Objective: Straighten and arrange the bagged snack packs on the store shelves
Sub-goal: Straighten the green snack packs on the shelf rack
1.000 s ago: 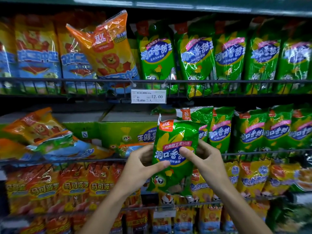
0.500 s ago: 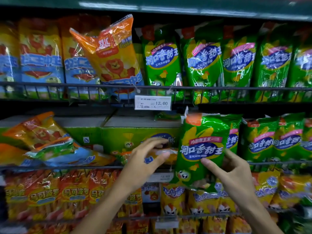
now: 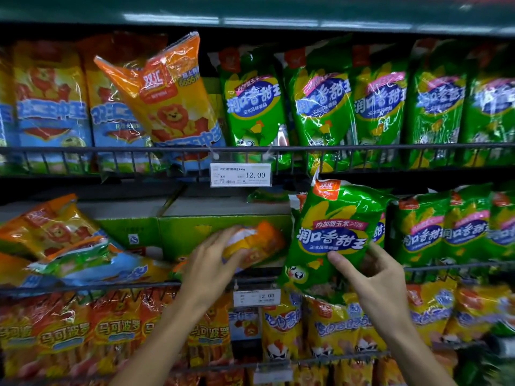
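Middle shelf, far left: orange lion packs (image 3: 55,232) lie slumped in a pile in front of green cartons (image 3: 178,232). Left hand (image 3: 211,263) wraps fingers round a blurred orange pack (image 3: 256,240), gripping it just above the wire rail (image 3: 83,288). Price tag (image 3: 240,174) reads 12.00, clipped to the upper rail. Right hand (image 3: 373,277) pinches a green corn pack (image 3: 334,232) by its lower edge, holding it upright and slightly tilted, at the left end of the standing green row (image 3: 451,227).
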`<control>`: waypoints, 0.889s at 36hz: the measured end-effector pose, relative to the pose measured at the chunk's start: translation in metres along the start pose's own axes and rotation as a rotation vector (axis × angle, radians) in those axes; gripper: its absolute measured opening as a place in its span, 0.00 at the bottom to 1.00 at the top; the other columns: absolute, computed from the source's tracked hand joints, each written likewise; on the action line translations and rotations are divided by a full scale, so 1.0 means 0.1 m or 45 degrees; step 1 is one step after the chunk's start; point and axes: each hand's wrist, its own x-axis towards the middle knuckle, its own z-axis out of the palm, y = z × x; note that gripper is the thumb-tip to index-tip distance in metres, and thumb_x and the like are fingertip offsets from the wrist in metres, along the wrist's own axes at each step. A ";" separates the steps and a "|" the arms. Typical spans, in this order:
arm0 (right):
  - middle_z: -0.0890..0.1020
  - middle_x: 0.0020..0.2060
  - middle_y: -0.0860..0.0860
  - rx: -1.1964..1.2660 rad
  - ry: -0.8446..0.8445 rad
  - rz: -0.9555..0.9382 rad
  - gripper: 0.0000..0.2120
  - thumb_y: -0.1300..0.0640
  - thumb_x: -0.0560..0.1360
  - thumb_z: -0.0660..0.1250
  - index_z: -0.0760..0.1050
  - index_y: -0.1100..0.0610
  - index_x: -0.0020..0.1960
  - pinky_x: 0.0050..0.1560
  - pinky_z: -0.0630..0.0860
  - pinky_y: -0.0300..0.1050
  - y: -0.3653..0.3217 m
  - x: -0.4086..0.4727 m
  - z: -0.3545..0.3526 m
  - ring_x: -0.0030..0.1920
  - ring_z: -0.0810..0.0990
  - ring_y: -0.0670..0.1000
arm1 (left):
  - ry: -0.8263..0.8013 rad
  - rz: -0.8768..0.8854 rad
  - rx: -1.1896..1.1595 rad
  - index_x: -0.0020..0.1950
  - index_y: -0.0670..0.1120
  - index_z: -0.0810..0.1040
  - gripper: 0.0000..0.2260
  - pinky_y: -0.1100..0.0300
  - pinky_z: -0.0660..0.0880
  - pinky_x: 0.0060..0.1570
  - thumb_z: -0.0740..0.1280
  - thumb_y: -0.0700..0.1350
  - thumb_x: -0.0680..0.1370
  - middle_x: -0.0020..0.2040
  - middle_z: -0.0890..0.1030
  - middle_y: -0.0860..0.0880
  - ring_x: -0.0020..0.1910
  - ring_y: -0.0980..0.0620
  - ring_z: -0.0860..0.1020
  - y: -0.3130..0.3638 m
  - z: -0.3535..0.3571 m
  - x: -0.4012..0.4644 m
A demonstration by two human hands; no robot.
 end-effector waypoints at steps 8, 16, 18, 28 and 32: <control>0.67 0.36 0.55 0.121 0.004 0.022 0.26 0.44 0.70 0.76 0.73 0.66 0.51 0.41 0.69 0.51 -0.11 0.12 0.42 0.40 0.70 0.50 | 0.300 -0.123 -0.332 0.72 0.59 0.70 0.20 0.67 0.73 0.62 0.68 0.52 0.80 0.65 0.72 0.70 0.65 0.74 0.70 -0.13 -0.20 -0.12; 0.70 0.43 0.61 0.040 -0.152 -0.002 0.21 0.48 0.75 0.76 0.68 0.60 0.50 0.49 0.76 0.52 -0.05 0.11 0.75 0.43 0.72 0.59 | 0.499 -0.355 -0.569 0.76 0.55 0.67 0.23 0.68 0.68 0.63 0.64 0.55 0.81 0.65 0.72 0.66 0.63 0.71 0.71 -0.19 -0.21 -0.16; 0.71 0.51 0.54 -0.020 -0.207 0.077 0.27 0.38 0.72 0.76 0.68 0.52 0.58 0.58 0.78 0.57 0.02 0.11 0.80 0.53 0.76 0.59 | 0.519 -0.384 -0.556 0.79 0.53 0.64 0.25 0.61 0.68 0.66 0.62 0.55 0.82 0.71 0.71 0.58 0.68 0.62 0.69 -0.21 -0.22 -0.17; 0.78 0.65 0.43 -0.286 -0.457 0.058 0.30 0.43 0.77 0.66 0.66 0.53 0.76 0.70 0.73 0.46 0.18 0.14 0.94 0.65 0.76 0.38 | 0.646 -0.092 -0.403 0.77 0.53 0.60 0.23 0.74 0.66 0.67 0.62 0.42 0.84 0.73 0.68 0.45 0.71 0.67 0.66 -0.16 -0.17 -0.17; 0.78 0.66 0.44 -0.269 -0.481 0.056 0.34 0.42 0.76 0.64 0.62 0.54 0.78 0.71 0.73 0.48 0.20 0.16 0.95 0.67 0.75 0.43 | 0.943 0.174 -0.164 0.74 0.38 0.68 0.22 0.62 0.65 0.73 0.67 0.33 0.80 0.70 0.67 0.37 0.75 0.58 0.62 -0.13 -0.05 -0.24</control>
